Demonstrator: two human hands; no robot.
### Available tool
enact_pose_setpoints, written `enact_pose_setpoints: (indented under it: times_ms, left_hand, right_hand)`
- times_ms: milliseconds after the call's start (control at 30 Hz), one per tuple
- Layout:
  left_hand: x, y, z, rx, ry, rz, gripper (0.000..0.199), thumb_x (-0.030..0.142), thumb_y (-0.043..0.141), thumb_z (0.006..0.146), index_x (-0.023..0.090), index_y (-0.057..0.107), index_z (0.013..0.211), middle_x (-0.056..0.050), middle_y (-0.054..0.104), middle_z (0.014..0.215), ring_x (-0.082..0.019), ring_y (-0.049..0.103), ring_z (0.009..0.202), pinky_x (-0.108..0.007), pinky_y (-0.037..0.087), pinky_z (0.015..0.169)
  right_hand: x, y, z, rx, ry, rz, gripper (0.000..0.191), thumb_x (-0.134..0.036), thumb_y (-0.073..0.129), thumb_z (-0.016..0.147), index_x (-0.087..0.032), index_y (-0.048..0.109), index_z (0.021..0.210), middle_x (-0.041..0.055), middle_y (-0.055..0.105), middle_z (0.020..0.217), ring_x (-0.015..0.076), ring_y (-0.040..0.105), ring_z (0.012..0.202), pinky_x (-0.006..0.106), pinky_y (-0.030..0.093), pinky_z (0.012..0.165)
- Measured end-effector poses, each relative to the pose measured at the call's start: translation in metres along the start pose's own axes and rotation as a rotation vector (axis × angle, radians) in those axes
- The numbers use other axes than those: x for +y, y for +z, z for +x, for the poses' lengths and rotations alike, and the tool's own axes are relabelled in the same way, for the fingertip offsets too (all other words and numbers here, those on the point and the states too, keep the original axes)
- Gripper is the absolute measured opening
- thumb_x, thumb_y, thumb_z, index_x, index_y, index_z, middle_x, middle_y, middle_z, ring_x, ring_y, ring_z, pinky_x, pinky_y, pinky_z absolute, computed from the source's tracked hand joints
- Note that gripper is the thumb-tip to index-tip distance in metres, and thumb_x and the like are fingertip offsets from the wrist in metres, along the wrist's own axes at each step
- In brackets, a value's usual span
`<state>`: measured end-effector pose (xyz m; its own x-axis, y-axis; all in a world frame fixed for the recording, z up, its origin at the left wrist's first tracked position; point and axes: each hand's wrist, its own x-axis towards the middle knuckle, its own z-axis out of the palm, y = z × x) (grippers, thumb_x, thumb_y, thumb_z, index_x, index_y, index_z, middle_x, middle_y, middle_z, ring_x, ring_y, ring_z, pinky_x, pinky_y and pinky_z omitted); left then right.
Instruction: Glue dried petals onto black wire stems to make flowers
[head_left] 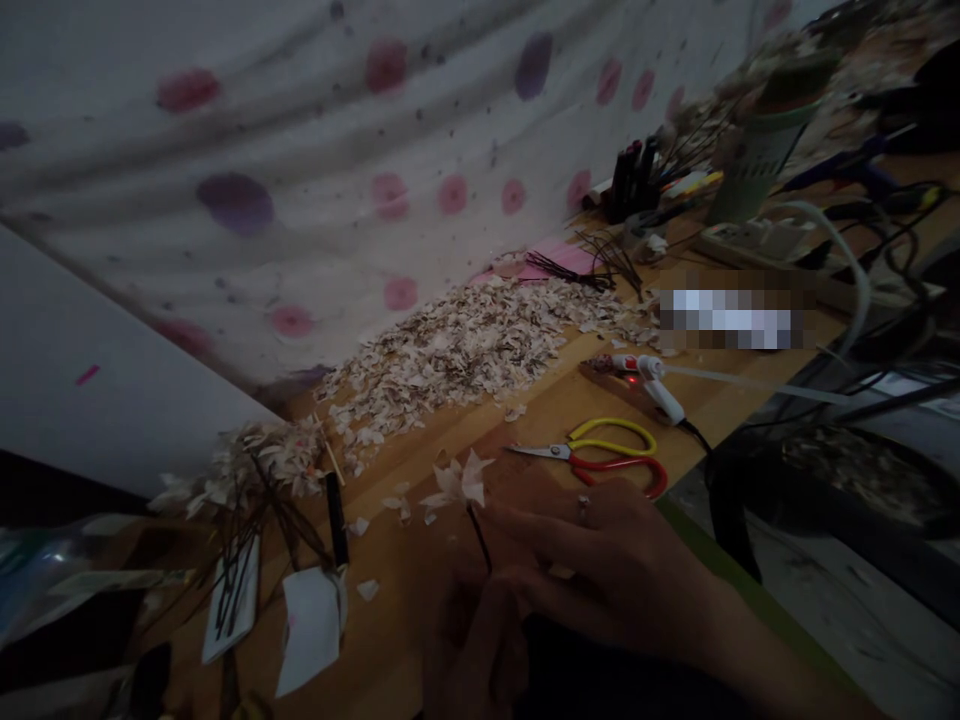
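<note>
A small flower of pale petals (459, 482) stands on a thin black wire stem (478, 535) above the wooden table (397, 570). My left hand (472, 645), deep in shadow at the bottom, closes around the lower end of the stem. My right hand (600, 560), with a ring on one finger, reaches in from the lower right. Its fingertips sit at the base of the flower, and I cannot tell if they pinch anything. Loose petals (397, 505) lie just beyond the hands.
A large heap of dried petals (450, 350) covers the table's middle. Red-and-yellow scissors (592, 455) and a white hot glue gun (645, 380) lie to the right. Wired flowers (247, 470) lie left, with white paper (311, 630). Cables (847, 300) tangle at right.
</note>
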<state>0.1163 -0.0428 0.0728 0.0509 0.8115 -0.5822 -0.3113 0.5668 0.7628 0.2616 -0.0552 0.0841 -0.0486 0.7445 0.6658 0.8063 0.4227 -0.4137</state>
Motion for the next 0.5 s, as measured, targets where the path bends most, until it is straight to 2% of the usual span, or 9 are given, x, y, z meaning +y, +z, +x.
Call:
enact_pose_setpoints:
  times_ms: [267,500]
  left_hand:
    - [-0.006,-0.012,0.004,-0.074,0.050,0.070,0.040,0.048,0.091,0.051,0.019,0.067,0.063,0.007,0.045,0.044,-0.004,0.035,0.038,-0.015,0.026,0.037]
    - [-0.007,-0.019,0.006,-0.099,0.052,0.059,0.038,0.048,0.090,0.054,0.020,0.068,0.068,0.008,0.044,0.043,-0.005,0.035,0.037,-0.016,0.030,0.037]
  right_hand:
    - [-0.004,0.002,0.000,0.001,-0.019,-0.015,0.034,-0.038,0.041,0.103,-0.018,0.068,0.108,-0.0032,0.066,0.060,0.0115,0.056,0.048,0.029,0.030,0.049]
    - [-0.005,0.002,-0.003,-0.030,-0.037,0.067,0.025,-0.033,0.049,0.100,-0.020,0.065,0.113,-0.0041,0.070,0.066,0.0110,0.058,0.052,0.028,0.032,0.050]
